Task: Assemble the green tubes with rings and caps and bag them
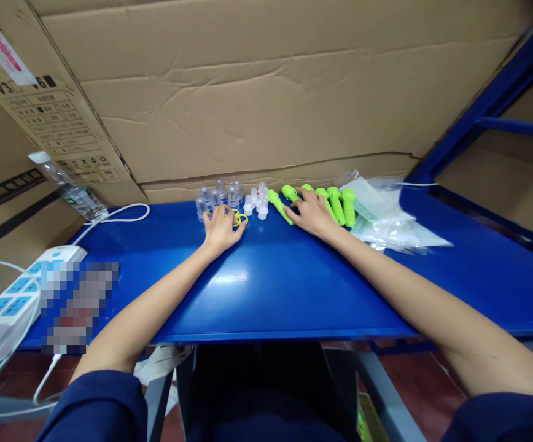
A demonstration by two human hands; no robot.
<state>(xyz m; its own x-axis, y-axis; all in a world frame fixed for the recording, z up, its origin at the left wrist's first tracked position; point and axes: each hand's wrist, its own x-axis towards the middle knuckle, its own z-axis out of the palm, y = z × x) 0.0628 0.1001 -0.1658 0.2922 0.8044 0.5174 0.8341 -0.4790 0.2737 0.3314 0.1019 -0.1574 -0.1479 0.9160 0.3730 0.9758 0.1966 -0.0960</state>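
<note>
Toward the back of the blue table, my left hand (221, 228) rests with fingers apart, beside several yellow rings (243, 219). Just beyond its fingertips stand several clear plastic caps (221, 187). My right hand (311, 213) lies with spread fingers over a row of bright green flashlight-shaped bodies (334, 204), hiding parts of some. One green body (279, 205) lies tilted to the left of that hand. Between my hands stand several small white pieces with clear tops (261, 202).
Clear plastic bags with pale sheets (381, 215) lie right of the green bodies. A water bottle (70, 189) leans against cardboard (266, 92) at the left. A white power strip (27, 285) with cables and a blurred-out object (80, 307) lie at the left edge.
</note>
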